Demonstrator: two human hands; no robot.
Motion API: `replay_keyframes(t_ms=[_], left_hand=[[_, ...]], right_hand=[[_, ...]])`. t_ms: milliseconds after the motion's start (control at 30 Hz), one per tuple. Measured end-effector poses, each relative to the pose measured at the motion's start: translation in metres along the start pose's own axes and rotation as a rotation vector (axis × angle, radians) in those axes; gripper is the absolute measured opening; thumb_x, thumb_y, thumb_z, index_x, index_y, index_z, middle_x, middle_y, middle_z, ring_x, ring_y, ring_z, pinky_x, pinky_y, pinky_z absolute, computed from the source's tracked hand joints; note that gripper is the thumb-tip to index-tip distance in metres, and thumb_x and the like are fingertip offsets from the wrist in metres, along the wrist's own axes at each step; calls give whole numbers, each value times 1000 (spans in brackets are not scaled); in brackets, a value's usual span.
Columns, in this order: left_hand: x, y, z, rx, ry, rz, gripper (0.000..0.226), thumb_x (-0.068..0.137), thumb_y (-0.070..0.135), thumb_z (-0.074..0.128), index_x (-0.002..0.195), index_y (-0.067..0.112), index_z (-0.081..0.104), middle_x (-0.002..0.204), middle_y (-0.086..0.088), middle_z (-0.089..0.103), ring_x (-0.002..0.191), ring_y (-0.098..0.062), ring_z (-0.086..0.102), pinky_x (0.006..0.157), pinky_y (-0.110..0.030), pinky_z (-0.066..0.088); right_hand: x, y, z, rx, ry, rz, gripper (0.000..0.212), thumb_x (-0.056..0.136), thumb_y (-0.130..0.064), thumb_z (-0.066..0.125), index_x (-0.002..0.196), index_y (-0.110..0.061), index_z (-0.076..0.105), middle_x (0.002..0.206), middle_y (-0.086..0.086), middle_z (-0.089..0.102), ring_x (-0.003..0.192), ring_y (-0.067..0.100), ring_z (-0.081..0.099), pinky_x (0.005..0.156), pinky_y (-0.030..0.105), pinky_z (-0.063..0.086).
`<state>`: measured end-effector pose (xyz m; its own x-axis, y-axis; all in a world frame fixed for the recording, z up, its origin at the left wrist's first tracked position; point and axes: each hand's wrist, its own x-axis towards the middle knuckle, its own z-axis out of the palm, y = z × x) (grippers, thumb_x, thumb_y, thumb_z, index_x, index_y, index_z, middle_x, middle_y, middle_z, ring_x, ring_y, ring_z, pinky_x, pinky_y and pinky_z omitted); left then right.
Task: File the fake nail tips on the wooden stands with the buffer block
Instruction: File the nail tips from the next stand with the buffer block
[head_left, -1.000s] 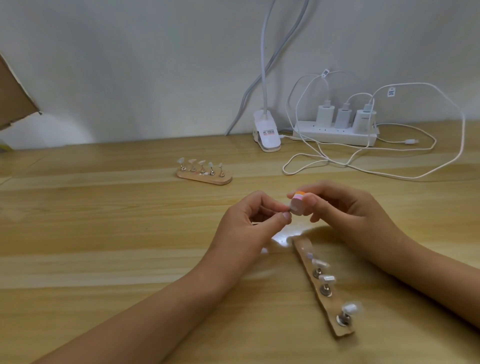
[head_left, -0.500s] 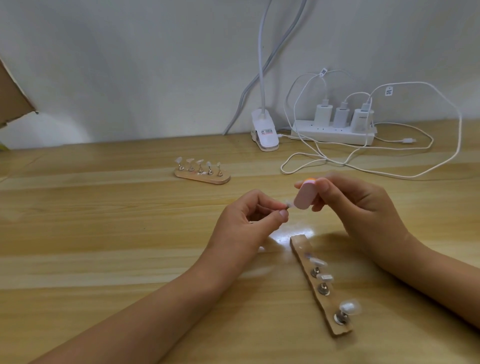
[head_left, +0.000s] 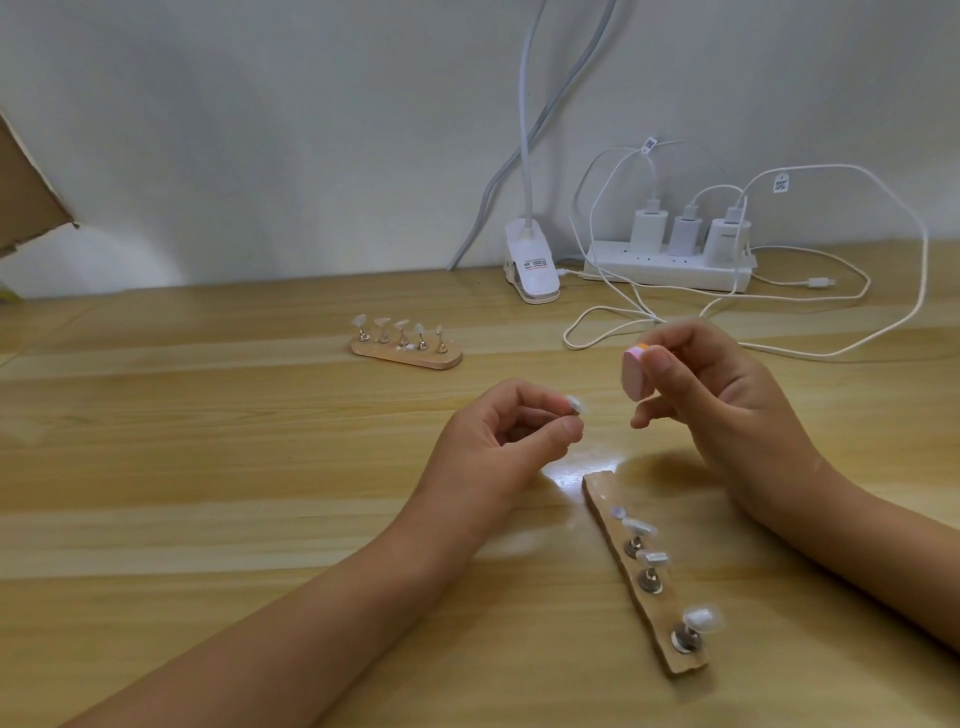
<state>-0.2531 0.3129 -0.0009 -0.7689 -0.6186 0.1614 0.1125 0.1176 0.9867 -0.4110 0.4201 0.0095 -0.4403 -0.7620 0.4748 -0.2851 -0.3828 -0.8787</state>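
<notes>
Pink foam buffer block (head_left: 635, 375), oval-faced with an orange layer on its far side, stands upright in the right hand (head_left: 727, 400). It is pinched between thumb and forefinger, and the remaining fingers curl loosely below it. Just to the left of those fingertips, apart from the block and slightly lower, a small clear fake nail tip (head_left: 575, 405) is pinched between the thumb and forefinger of the left hand (head_left: 498, 447). The left hand's other fingers are folded in toward the palm. Both hands hover above a pale wooden table (head_left: 208, 467).

Below the fingers and nearer the person, a long wooden stand (head_left: 600, 491) lies flat on the table and runs away from the fingertips toward the lower right. Three clear nail tips (head_left: 701, 619) sit on its short metal pegs, slightly blurred.

Beyond the fingers, off to the left, a second rounded wooden stand (head_left: 452, 359) carries five clear tips in a row. Farther back against the white wall, a white lamp clip (head_left: 532, 273) rests beside a white power strip (head_left: 670, 273) holding three chargers. Loops of white cable (head_left: 883, 332) trail across the table behind the right hand. A torn piece of brown cardboard (head_left: 26, 197) juts in at the far left edge.
</notes>
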Motion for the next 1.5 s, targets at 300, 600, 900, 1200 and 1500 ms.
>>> replay_keyframes(t_ms=[300,600,900,1200,1500], left_hand=[[1,-2,-1,-90,2,-7,7,91,17,67,88,21,70,81,2,73,84,-6,68,76,-19,54],[2,-1,0,-154,1,-42,7,93,12,62,90,13,68,76,0,73,78,-7,68,71,-18,54],[2,0,0,-151,-6,-35,14,94,8,60,85,16,67,79,2,74,80,-9,68,71,-17,54],[1,0,1,-112,3,-40,8,93,13,63,92,10,70,74,1,72,73,-5,65,70,-15,52],[0,2,1,-62,-18,-45,10,92,14,64,84,12,69,68,2,70,63,-3,61,65,-15,51]], right_hand=[[-1,10,-2,-218,-87,72,34,92,-1,62,118,-22,58,109,-1,68,113,9,62,94,24,52],[0,15,-2,-377,-225,142,69,87,19,46,132,-33,45,128,-3,57,127,-5,46,100,25,45],[3,13,-8,-532,-231,86,50,78,1,77,124,-9,61,142,2,42,130,-5,41,104,6,35],[0,2,-7,-479,-53,-148,46,79,-40,76,120,-29,59,112,-6,57,104,14,56,93,26,48],[-6,1,-5,-657,-123,-356,49,81,-41,67,126,-26,55,113,2,55,106,17,51,93,15,39]])
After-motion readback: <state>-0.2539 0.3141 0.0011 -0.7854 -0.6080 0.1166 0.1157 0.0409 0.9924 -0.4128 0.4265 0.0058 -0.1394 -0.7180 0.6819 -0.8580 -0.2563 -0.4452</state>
